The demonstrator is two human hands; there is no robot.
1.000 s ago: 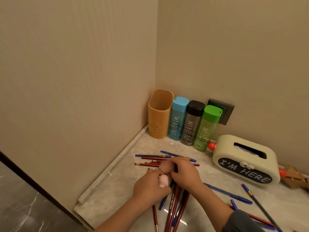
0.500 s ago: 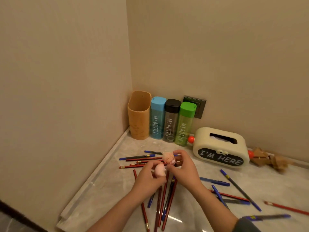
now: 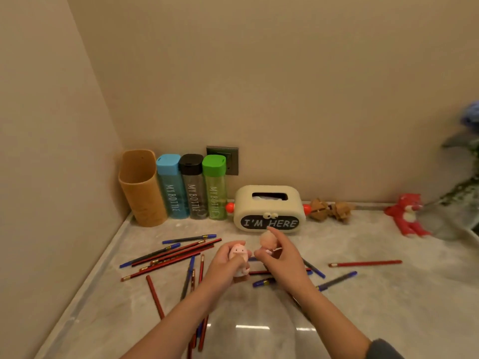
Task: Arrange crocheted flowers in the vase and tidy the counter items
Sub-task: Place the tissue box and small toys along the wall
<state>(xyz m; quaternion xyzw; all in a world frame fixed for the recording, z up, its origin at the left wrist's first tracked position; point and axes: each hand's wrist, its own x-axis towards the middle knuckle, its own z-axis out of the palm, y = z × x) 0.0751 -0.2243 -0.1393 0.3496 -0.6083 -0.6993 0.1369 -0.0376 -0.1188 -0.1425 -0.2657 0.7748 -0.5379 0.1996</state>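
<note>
Progress slight: your left hand (image 3: 225, 263) grips a pink figurine (image 3: 238, 251), your right hand (image 3: 285, 257) pinches a peach figurine (image 3: 268, 242) just above the worktop (image 3: 375, 307), pens and pencils (image 3: 176, 255) lie scattered unsorted, and what look like the flowers (image 3: 472, 116) are a blur at right.

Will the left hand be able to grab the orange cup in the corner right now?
Probably not yet: the left hand grips a small pink toy. Only flat pencils lie between it and the orange cup.
</note>
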